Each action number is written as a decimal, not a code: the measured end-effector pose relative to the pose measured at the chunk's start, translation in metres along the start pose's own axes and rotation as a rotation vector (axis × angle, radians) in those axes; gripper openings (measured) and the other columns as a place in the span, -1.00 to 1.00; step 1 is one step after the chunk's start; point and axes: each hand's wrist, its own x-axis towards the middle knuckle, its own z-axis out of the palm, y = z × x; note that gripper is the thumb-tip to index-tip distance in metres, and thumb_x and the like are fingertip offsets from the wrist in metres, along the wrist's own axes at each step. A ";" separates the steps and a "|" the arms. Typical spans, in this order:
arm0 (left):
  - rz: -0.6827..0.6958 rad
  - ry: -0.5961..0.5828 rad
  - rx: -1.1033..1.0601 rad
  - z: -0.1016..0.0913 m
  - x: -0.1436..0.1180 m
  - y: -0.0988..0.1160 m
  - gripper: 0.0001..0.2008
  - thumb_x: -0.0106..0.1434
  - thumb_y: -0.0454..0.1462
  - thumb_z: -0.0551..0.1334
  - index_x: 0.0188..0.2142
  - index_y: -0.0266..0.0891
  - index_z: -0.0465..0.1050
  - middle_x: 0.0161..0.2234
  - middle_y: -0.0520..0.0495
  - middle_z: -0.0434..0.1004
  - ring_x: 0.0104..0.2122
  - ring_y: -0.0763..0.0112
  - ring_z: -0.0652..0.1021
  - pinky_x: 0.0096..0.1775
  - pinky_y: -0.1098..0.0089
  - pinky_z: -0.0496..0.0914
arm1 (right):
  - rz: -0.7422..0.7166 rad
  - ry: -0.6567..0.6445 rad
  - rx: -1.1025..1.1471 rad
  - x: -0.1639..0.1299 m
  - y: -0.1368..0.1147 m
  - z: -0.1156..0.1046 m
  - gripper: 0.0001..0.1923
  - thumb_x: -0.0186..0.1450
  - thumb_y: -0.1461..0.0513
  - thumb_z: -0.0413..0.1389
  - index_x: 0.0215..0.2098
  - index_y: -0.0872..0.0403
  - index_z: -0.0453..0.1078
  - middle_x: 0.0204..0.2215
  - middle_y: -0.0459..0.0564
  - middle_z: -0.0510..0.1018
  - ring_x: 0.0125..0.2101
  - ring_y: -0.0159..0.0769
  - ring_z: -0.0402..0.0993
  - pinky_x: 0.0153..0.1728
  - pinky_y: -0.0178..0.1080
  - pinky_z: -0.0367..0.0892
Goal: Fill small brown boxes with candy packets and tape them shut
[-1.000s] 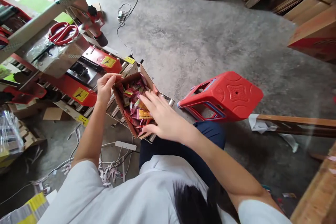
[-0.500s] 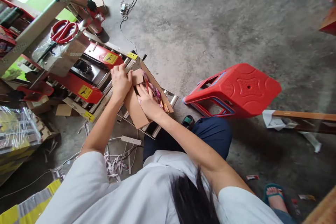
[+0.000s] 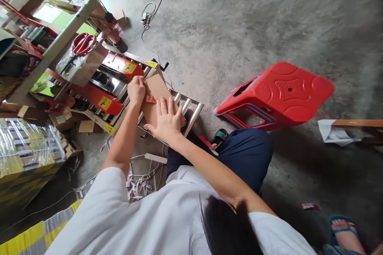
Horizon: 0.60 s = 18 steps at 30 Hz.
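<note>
The box point(image 3: 155, 95) lies closed on the rollers point(image 3: 188, 109) of the red machine point(image 3: 98, 95). The right hand point(image 3: 166, 121) presses flat on its top with fingers spread, gripping nothing, while the left hand point(image 3: 137, 89) is curled at the box's far edge, pinching the flap. A red stool point(image 3: 278, 93) lies tipped on the floor, well apart to the right.

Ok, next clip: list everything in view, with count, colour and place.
box: one, brown cardboard, flaps shut, on the rollers
rollers: one set, metal, under the box
machine: one, red with yellow labels, left of the box
scissors: one pair, red, on the machine's frame
stool: one, red plastic, tipped over on the floor at right
cable: one, on the floor, top centre
packs: a stack, yellow, wrapped in clear film, far left
left hand: at the box's far edge
right hand: flat on the box top
</note>
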 end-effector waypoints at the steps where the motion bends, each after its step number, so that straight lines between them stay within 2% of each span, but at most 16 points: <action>1: 0.001 0.066 -0.129 -0.003 -0.004 -0.002 -0.69 0.46 -0.15 -0.03 -0.19 -0.19 0.44 -0.25 -0.15 0.59 -0.15 0.24 0.59 -0.02 0.25 0.41 | -0.003 -0.020 -0.038 0.001 -0.004 0.005 0.03 0.31 -0.21 0.07 0.46 0.27 -0.11 0.45 0.22 -0.22 0.43 0.31 -0.36 0.28 0.49 -0.22; 3: 0.067 0.166 -0.292 -0.011 -0.018 -0.005 -0.65 0.48 -0.12 -0.08 -0.10 -0.19 0.42 -0.15 -0.15 0.58 -0.11 0.30 0.58 0.03 0.26 0.41 | -0.035 -0.054 -0.057 0.003 -0.002 0.005 0.01 0.34 -0.21 0.05 0.47 0.25 -0.12 0.46 0.18 -0.23 0.43 0.24 -0.35 0.29 0.45 -0.17; 4: 0.132 0.169 -0.310 -0.016 -0.027 -0.006 -0.66 0.47 -0.09 -0.05 -0.03 -0.18 0.40 -0.06 -0.16 0.56 -0.04 0.29 0.56 0.09 0.24 0.39 | -0.052 -0.066 -0.044 0.004 0.003 0.001 -0.02 0.35 -0.19 0.04 0.47 0.23 -0.11 0.46 0.16 -0.19 0.44 0.19 -0.32 0.30 0.40 -0.10; 6: 0.307 0.057 -0.260 -0.027 -0.043 -0.008 -0.62 0.41 -0.03 0.08 0.08 -0.15 0.37 0.09 -0.19 0.47 0.12 0.23 0.47 0.21 0.16 0.31 | -0.086 -0.064 0.010 0.005 0.017 -0.010 -0.12 0.37 -0.16 0.03 0.46 0.17 -0.04 0.45 0.10 -0.09 0.43 0.08 -0.22 0.31 0.26 0.04; 8: 0.452 -0.143 -0.184 -0.035 -0.051 -0.012 -0.52 0.32 0.05 0.19 0.12 -0.13 0.36 0.17 -0.21 0.40 0.21 0.15 0.39 0.27 0.09 0.23 | -0.113 -0.029 0.069 0.005 0.028 -0.017 -0.24 0.41 -0.09 0.03 0.43 0.10 0.05 0.44 0.03 -0.01 0.42 -0.02 -0.13 0.30 0.14 0.12; 9: 0.481 -0.220 -0.144 -0.038 -0.051 -0.014 -0.47 0.27 0.08 0.23 0.11 -0.13 0.38 0.18 -0.22 0.37 0.23 0.11 0.37 0.28 0.05 0.22 | -0.122 -0.007 0.084 0.004 0.031 -0.018 -0.28 0.42 -0.05 0.03 0.43 0.08 0.07 0.44 0.01 0.01 0.41 -0.04 -0.11 0.30 0.11 0.14; 11: 0.460 -0.276 -0.065 -0.041 -0.046 -0.018 -0.38 0.16 0.14 0.31 0.09 -0.14 0.41 0.19 -0.25 0.34 0.24 0.02 0.34 0.29 -0.01 0.19 | -0.125 0.033 0.081 0.003 0.031 -0.016 -0.32 0.44 0.00 0.03 0.43 0.07 0.07 0.43 0.01 0.03 0.41 -0.03 -0.09 0.30 0.12 0.13; 14: 0.386 -0.270 -0.003 -0.043 -0.034 -0.022 -0.23 0.00 0.18 0.41 0.12 -0.12 0.40 0.21 -0.26 0.29 0.26 -0.07 0.29 0.29 -0.06 0.15 | -0.089 0.070 0.065 0.000 0.027 -0.010 -0.36 0.46 0.03 -0.01 0.42 0.08 0.07 0.43 0.04 0.05 0.40 -0.01 -0.09 0.27 0.18 0.13; 16: 0.360 -0.272 -0.044 -0.045 -0.029 -0.025 -0.25 -0.01 0.19 0.40 0.08 -0.11 0.42 0.14 -0.23 0.36 0.21 -0.04 0.34 0.26 -0.02 0.20 | -0.082 0.073 0.089 0.000 0.027 -0.010 -0.44 0.48 0.07 -0.05 0.40 0.03 0.13 0.42 0.01 0.08 0.39 -0.05 -0.04 0.24 0.15 0.19; 18: 0.281 -0.223 -0.180 -0.048 -0.029 -0.028 -0.38 0.11 0.20 0.30 0.02 -0.10 0.41 -0.01 -0.17 0.45 0.06 0.08 0.46 0.15 0.07 0.34 | -0.091 0.068 0.123 0.000 0.028 -0.013 -0.52 0.50 0.10 -0.07 0.35 -0.03 0.22 0.40 -0.03 0.14 0.38 -0.10 0.02 0.20 0.13 0.25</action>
